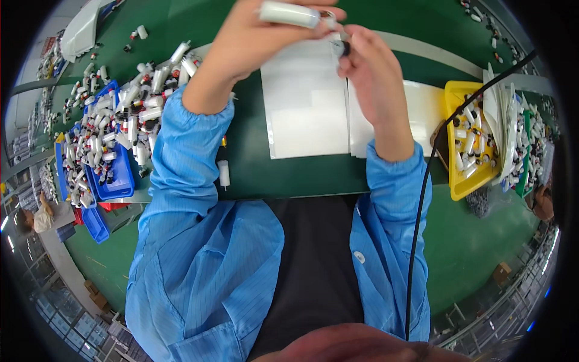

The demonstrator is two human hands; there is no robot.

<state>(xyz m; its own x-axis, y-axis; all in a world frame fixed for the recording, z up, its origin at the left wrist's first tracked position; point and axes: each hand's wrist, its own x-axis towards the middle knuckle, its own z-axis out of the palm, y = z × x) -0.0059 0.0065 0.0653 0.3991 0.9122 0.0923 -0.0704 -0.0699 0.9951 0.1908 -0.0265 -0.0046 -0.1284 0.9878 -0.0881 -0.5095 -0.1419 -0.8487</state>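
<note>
At the top middle, my left hand is closed around a white cylinder lying sideways, its right end by the fingertips. My right hand is just to the right, fingers bent in a pinch on a small black round part. The fingertips of both hands almost meet, and I cannot tell whether the black part is joined to the cylinder. Below them, white sheets lie on the green table. Another white cylinder rests near the front edge, beside my left sleeve.
A heap of white cylinders with black and red ends spreads on the left, over blue trays. To the right stands a yellow tray holding similar parts. A black cable crosses the right side. A person is at the far left.
</note>
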